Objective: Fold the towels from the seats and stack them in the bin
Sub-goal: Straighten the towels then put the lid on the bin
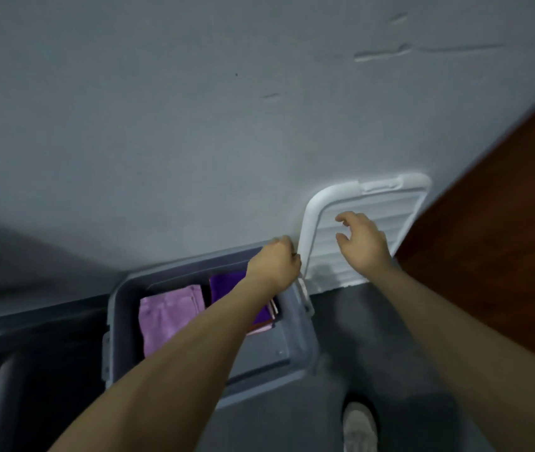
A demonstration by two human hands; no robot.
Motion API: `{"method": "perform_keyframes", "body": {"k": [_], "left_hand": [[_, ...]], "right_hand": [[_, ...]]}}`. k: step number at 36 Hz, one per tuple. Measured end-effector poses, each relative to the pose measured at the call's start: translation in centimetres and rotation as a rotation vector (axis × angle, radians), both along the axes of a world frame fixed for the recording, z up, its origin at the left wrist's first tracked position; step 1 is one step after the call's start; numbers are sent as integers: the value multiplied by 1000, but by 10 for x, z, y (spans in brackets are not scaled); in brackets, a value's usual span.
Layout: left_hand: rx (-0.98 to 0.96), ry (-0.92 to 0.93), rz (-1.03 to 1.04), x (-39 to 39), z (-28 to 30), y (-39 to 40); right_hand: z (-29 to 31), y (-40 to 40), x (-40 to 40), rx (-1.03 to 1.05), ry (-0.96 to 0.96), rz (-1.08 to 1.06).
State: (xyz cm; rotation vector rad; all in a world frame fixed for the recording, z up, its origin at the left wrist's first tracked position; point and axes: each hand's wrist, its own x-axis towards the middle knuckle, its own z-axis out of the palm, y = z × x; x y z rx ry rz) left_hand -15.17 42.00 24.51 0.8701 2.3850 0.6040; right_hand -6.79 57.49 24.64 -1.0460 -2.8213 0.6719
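1. Bin [122, 321]: grey plastic, lower centre of frame, on the dark floor [341, 347] against the wall [194, 125]. Long axis runs lower left to upper right.
2. Inside: folded light-purple towel [168, 318] on the left, folded dark-purple towel [227, 285] to its right, a pinkish edge showing under the dark one. Both lie flat and look neatly squared.
3. White ribbed lid [324, 203] stands tilted against the wall, just right of the bin's far right corner.
4. Left hand [275, 265] sits over that far right corner, fingers curled at the lid's lower left edge. Looks like a grip on the lid, but contact is blurred; can't tell for sure.
5. Right hand [362, 243] hovers in front of the lid's ribbed face, fingers spread and loose, holding nothing.
6. Key relation: lid is up and right of the bin; both hands are at it, left nearer the bin.
7. Judgement: towels look stacked; lid goes on next.
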Motion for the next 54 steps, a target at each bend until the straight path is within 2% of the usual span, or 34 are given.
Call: {"method": "perform_keyframes", "body": {"k": [6, 10, 14, 19, 23, 29, 35, 41, 48, 54], "left_hand": [[84, -44, 103, -29, -23, 87], [113, -58, 168, -40, -39, 125], [110, -11, 172, -52, -52, 166], [15, 11, 130, -57, -69, 192], [-44, 90, 113, -57, -71, 197], [-281, 370, -40, -38, -64, 199], [-389, 510, -221, -11, -50, 213], [-378, 609, -392, 15, -33, 208], [-276, 698, -409, 50, 22, 170], [-123, 593, -355, 83, 87, 126]], "right_hand": [[-15, 98, -41, 99, -139, 125], [-37, 134, -55, 155, -198, 242], [-60, 168, -62, 292, -174, 358], [-77, 185, -64, 353, -169, 410], [-88, 190, -62, 392, -55, 418], [-96, 187, -49, 355, 65, 447], [-79, 194, -21, 605, -16, 557], [-60, 189, 9, 706, -74, 555], [8, 150, 33, 667, -103, 547], [83, 112, 67, 738, -13, 515]]}}
